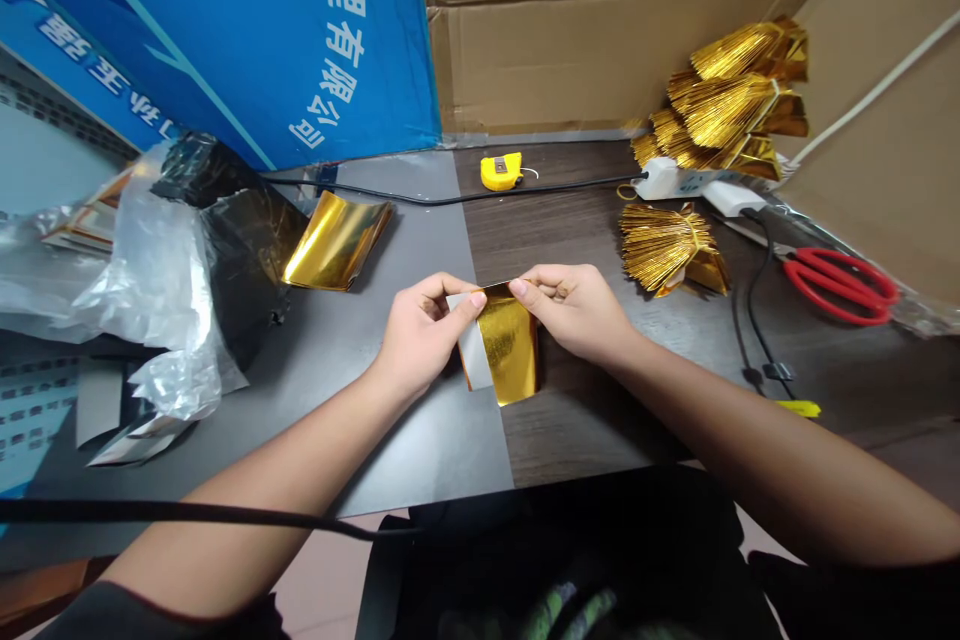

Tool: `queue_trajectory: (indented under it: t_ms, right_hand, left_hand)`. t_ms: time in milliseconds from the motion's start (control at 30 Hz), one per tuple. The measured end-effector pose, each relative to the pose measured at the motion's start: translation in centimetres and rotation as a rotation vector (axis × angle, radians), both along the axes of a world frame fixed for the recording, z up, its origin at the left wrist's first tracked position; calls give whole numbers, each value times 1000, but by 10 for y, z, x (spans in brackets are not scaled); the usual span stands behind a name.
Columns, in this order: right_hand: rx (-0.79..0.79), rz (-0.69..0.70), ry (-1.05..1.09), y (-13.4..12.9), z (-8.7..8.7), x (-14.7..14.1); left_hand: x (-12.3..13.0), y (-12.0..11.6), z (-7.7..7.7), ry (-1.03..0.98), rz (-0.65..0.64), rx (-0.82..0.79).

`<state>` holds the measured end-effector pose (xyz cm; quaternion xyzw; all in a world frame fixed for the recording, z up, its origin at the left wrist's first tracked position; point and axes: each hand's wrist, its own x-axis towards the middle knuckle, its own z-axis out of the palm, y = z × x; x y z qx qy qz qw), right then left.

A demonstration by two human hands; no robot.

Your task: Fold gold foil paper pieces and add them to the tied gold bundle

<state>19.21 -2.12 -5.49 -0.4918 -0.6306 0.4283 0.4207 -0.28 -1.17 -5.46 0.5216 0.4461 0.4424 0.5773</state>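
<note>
"Black cable (187,513) nearest the lens, crossing over the left forearm (330,460), below and left of the grip. Beyond it, holding what?"

"With the left hand (425,330), pinching the top edge of a gold foil piece (511,350). With the right hand (574,310), pinching the same edge, a little farther right."

"Closed on it, then, from both sides?"

"Yes, gripped near both top corners — spread from there towards the body, with a pale panel (474,360) showing just under the left hand."

"How far along?"

"Early on this piece, by the look of it: broad, mostly smooth, not pleated, not tied. Impossible to tell about any crease under the fingers."

"And already done?"

"Seemingly finished: right of the grip, a pleated gold fan (664,245), bound across its narrow part; beyond it, farther from the body, a pile of similar fans (727,100)."

"Unworked so far?"

"Beyond and left of the grip, gold sheets (334,240), unpleated — apparently waiting, too closely layered to count. Well right of the grip, red-handled scissors (840,285), out of hand."
</note>
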Motion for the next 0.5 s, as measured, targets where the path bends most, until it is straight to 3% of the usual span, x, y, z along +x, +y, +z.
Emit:
queue_trajectory:
  t_ms: [167, 333, 500]
  right_hand:
    - [85, 4, -15, 0, 2, 2]
    - [167, -84, -142, 0, 1, 2]
    - [7, 3, 36, 0, -3, -2]
  left_hand:
    - [2, -2, 6, -72, -22, -45]
    - [3, -2, 7, -91, -43, -93]
    - [1, 2, 6, -128, -8, -99]
